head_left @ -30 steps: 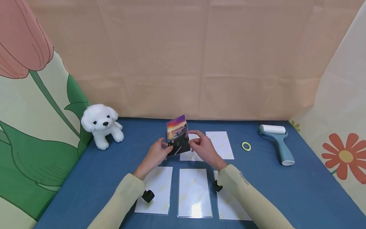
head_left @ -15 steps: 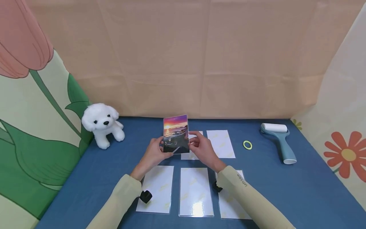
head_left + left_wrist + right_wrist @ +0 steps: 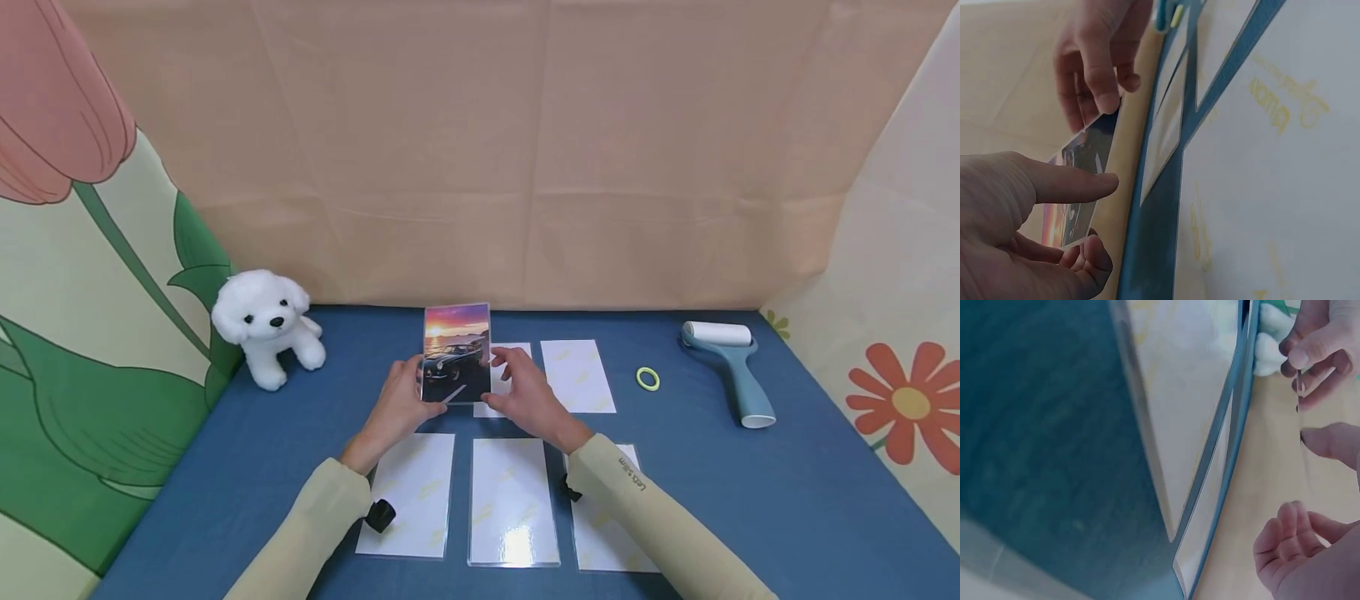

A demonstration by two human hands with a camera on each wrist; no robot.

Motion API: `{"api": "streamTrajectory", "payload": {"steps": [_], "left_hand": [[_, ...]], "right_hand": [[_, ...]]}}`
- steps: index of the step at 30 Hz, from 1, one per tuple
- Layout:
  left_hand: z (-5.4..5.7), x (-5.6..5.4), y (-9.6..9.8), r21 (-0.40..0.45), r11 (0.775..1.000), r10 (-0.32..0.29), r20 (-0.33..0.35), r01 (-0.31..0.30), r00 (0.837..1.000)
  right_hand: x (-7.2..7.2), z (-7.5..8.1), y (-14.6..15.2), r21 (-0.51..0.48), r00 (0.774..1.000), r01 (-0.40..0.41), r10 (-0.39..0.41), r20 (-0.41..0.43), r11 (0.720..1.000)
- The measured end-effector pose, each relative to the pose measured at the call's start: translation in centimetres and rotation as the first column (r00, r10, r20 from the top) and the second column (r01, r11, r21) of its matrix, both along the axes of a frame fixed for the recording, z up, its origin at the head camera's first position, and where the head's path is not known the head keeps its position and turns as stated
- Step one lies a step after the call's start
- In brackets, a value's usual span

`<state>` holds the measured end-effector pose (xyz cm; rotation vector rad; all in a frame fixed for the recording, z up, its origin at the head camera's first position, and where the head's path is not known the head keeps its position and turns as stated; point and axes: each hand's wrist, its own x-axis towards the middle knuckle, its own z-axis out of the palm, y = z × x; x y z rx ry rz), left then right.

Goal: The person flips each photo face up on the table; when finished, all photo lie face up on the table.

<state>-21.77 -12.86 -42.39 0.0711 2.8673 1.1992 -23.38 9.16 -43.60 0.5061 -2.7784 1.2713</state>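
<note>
Right of the dog [image 3: 264, 325], our left hand [image 3: 392, 410] pinches the photo [image 3: 456, 353]; our right hand [image 3: 531, 402] just thumbs its edge, fingers loose. Guess we're at the hold-it-up bit; next move probably needs a steadier right grip.

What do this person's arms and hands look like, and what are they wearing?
The left hand and right hand are without gloves. The left sleeve and right sleeve are long and pale beige; the right bears small dark lettering. A small black block shows by the left cuff, another, partly hidden, by the right. No cables show.
</note>
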Motion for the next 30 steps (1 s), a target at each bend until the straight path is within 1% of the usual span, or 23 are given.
{"api": "streamTrajectory", "payload": {"steps": [4,8,12,18,24,30], "left_hand": [[0.0,0.0,-0.2,-0.006,1.000,0.011,-0.007,-0.011,1.000],[0.0,0.1,-0.4,0.002,1.000,0.010,-0.021,-0.009,1.000],[0.0,0.3,-0.6,0.001,1.000,0.008,-0.037,-0.008,0.999],[0.0,0.6,-0.7,0.026,1.000,0.001,-0.058,0.000,0.998],[0.0,0.6,-0.7,0.035,0.999,0.007,-0.068,-0.005,0.998],[-0.2,0.8,-1.1,0.017,1.000,-0.007,-0.070,0.009,0.998]], "right_hand": [[0.0,0.1,-0.3,0.088,1.000,0.000,0.000,-0.007,0.996],[0.1,0.2,-0.5,0.186,0.999,0.009,0.001,-0.054,0.983],[0.3,0.3,-0.7,0.254,0.995,0.012,0.014,-0.102,0.967],[0.5,0.2,-1.0,0.299,0.991,0.044,-0.004,-0.133,0.953],[0.5,0.2,-1.0,0.317,0.984,0.068,-0.011,-0.179,0.946],[0.5,0.1,-1.2,0.353,0.984,0.060,0.004,-0.178,0.934]]}}
